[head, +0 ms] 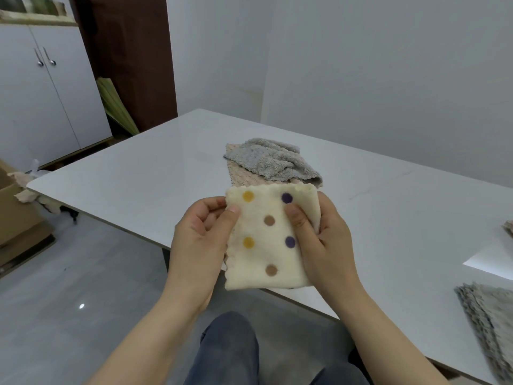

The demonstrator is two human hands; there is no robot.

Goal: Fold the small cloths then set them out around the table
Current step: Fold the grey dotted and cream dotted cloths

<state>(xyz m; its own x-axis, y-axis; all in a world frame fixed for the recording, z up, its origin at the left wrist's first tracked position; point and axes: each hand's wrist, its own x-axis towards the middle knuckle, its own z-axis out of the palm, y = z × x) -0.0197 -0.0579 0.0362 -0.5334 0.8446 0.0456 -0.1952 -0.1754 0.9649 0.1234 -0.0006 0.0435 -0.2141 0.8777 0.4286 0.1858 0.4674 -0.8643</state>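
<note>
A cream cloth with yellow, purple and brown dots [266, 254] is folded into a rectangle and held up in front of me, above the table's near edge. My left hand [198, 240] pinches its left edge with thumb on top. My right hand [322, 243] grips its right edge, thumb pressed on the front. Behind it on the white table [144, 173] lies a crumpled grey cloth [273, 159] on top of a beige cloth [244, 176].
A grey folded cloth [488, 323] lies at the table's right near edge, and another cloth's corner [509, 227] shows at the far right. Cardboard boxes [16, 218] with cloths stand on the floor at left. A white cabinet [44, 87] stands behind them.
</note>
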